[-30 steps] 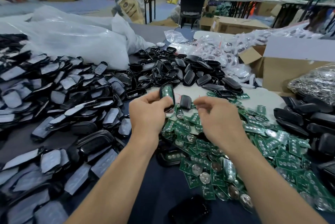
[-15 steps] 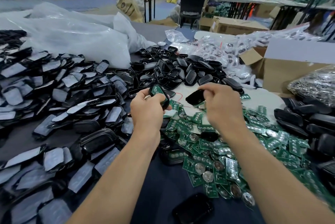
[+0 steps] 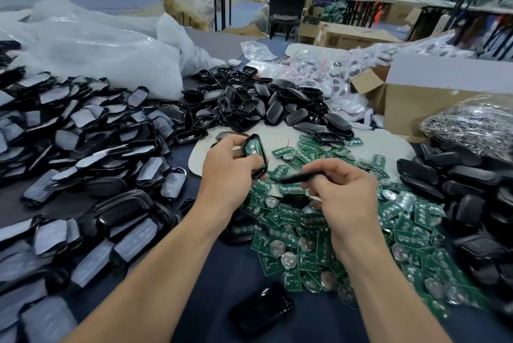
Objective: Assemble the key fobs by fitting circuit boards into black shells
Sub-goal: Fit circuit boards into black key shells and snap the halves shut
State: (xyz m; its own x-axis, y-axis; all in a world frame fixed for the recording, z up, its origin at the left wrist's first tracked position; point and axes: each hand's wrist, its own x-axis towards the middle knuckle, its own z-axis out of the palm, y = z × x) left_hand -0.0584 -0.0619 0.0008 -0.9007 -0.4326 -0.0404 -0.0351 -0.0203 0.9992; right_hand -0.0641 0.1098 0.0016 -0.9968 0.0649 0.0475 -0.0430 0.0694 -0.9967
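Left hand [image 3: 224, 173]: grips a shell [image 3: 263, 161] with a board [image 3: 252, 147] seated inside, held above the middle of the table [image 3: 222, 281]. Right hand [image 3: 344, 190]: pinches a black cover [image 3: 299, 176] just right of it, over the loose boards [image 3: 305, 245].

1 left hand [image 3: 227, 173], 1 right hand [image 3: 344, 192], 1 board-filled shell [image 3: 254, 152], 1 black shell half [image 3: 301, 176], 1 circuit-board heap [image 3: 410, 237]

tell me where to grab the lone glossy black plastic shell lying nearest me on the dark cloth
Pinch the glossy black plastic shell across its two long edges, coming straight down from above. It lies flat, alone on the dark blue cloth, so both edges look free, and its smooth rounded top likely offers no hold.
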